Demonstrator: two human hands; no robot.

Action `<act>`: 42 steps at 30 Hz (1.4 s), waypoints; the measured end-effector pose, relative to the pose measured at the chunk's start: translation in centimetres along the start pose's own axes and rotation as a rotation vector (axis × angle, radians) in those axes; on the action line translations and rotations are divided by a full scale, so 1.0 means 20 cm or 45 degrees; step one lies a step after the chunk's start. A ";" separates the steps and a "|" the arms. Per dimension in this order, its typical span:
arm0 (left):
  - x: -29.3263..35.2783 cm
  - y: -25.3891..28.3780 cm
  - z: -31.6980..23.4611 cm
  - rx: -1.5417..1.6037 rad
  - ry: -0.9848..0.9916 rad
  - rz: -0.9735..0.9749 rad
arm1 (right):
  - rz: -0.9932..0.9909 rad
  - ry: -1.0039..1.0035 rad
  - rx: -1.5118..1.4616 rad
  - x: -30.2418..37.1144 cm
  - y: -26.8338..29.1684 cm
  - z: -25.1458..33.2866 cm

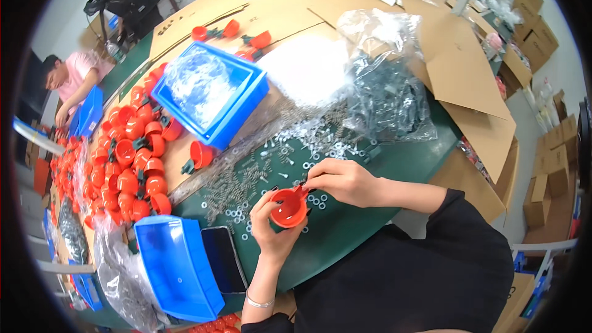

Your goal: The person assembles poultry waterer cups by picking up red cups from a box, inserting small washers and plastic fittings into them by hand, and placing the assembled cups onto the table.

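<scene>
My left hand [273, 239] is wrapped round a small red plastic cup [287, 211], with its open mouth facing up. At the cup's far rim, the fingertips of my right hand [346, 182] are pinched together by its short projecting part. Whatever they hold is too small and hidden to name. Under and around both hands lie white washers [319, 199], with small metal springs [237, 186] and white plastic pins [291, 139] beyond them on the green table mat [394, 169].
Red cups with dark green fittings [126, 182] are heaped at left. A blue bin [179, 268] and a phone [223, 259] lie nearer. Stacked blue trays [256, 95] and a clear bag of dark green parts [388, 95] stand beyond. Two other people [77, 80] are at far left.
</scene>
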State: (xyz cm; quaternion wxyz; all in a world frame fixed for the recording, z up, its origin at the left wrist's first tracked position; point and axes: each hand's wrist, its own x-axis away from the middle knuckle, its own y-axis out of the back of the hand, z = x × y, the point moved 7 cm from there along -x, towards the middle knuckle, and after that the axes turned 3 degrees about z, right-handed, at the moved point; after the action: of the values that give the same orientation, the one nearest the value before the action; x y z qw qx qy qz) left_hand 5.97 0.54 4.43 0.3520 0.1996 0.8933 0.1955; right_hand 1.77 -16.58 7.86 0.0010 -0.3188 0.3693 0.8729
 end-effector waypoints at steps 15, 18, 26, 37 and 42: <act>0.02 -0.04 0.01 0.115 -0.011 0.016 | -0.143 -1.040 0.858 0.52 0.57 -0.16; 0.02 -0.06 0.00 0.127 0.030 0.076 | -0.166 -0.968 0.885 0.62 0.65 -0.25; 0.02 -0.06 0.00 0.078 -0.012 0.061 | -0.146 -0.877 0.834 0.63 0.66 -0.38; 0.04 -0.06 0.00 0.082 0.001 0.126 | -0.234 -1.254 0.655 0.71 0.67 -0.32; 0.02 -0.11 -0.02 0.007 -0.044 0.259 | -0.131 -0.905 -0.463 0.42 0.36 -0.13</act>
State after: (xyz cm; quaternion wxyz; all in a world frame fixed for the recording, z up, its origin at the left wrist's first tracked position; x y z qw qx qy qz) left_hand 4.96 -1.27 3.37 0.3451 0.2938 0.8627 0.2242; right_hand -5.28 -25.45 6.41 0.1161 -0.0100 0.1691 0.9787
